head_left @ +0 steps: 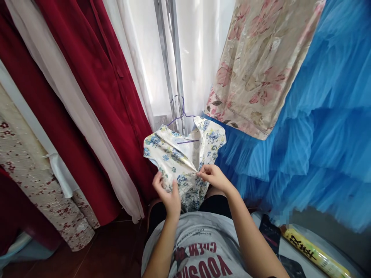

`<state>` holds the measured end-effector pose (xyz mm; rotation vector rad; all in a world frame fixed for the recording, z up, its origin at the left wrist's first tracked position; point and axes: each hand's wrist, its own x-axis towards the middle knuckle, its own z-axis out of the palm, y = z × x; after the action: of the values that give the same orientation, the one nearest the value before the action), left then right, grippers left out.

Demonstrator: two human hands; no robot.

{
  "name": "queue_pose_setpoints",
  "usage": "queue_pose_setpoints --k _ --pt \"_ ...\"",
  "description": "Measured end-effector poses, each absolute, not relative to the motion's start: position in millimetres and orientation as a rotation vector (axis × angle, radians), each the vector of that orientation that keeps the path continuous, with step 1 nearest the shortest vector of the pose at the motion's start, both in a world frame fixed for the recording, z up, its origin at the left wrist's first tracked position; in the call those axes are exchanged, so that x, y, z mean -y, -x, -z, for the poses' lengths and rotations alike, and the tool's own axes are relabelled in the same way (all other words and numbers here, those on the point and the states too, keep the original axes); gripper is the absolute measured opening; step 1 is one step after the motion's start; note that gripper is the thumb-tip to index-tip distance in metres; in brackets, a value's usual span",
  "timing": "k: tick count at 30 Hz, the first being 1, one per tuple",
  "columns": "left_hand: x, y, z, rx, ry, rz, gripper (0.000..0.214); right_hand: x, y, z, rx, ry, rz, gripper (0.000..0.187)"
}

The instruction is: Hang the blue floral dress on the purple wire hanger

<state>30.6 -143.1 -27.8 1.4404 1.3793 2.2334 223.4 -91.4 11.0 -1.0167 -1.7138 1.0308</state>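
Observation:
A white dress with blue flowers hangs in front of me on a purple wire hanger, its front neckline parted. My right hand pinches the edge of the dress at the bottom of the V-shaped opening, thumb and forefinger together. On the left side of the bodice, my left hand rests against the cloth with thumb and fingers apart. The lower part of the dress falls between my legs and is partly hidden.
Dark red curtains and pale fabric hang at left, beside flower-dotted cloth. A beige floral cloth and blue ruffled tulle hang at right. Grey metal poles stand behind the hanger. A yellow package lies at lower right.

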Motion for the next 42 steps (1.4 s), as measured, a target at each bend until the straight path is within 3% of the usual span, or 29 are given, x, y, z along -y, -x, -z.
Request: queue_pose_setpoints --k 4,9,14,19,25,29,35,39,42 --pt "134 -70 34 -1.26 -1.761 -1.744 0.042 99 -236 -27 1.775 1.046 -1.069 0.02" --pt "109 -84 29 -1.232 -1.898 -1.505 0.01 101 -233 -36 1.859 1.013 -1.023 0.015" --pt "111 -60 26 -1.389 -2.105 -1.318 0.015 65 -230 -66 1.995 1.003 -0.665 0.019" --pt "129 -56 3 -1.667 -2.387 -0.847 0.01 19 -222 -146 2.355 1.085 -0.1 0.014" --pt "140 -76 -16 -1.636 -2.69 -0.338 0.033 -5 -220 -218 2.309 1.198 0.247 0.01" --pt "115 -68 -30 -1.411 -2.55 -0.68 0.011 3 -223 -222 2.108 1.169 0.225 0.01" --pt "46 -45 -117 -1.16 -2.299 -1.679 0.029 9 -225 -191 1.767 1.075 -0.219 0.017" --pt "9 -44 -160 -1.13 -2.522 -1.642 0.013 2 -219 -168 1.521 0.899 -0.691 0.023" --pt "2 -50 -173 -1.062 -2.603 -1.59 0.015 -2 -208 -146 1.289 0.836 -0.975 0.027"
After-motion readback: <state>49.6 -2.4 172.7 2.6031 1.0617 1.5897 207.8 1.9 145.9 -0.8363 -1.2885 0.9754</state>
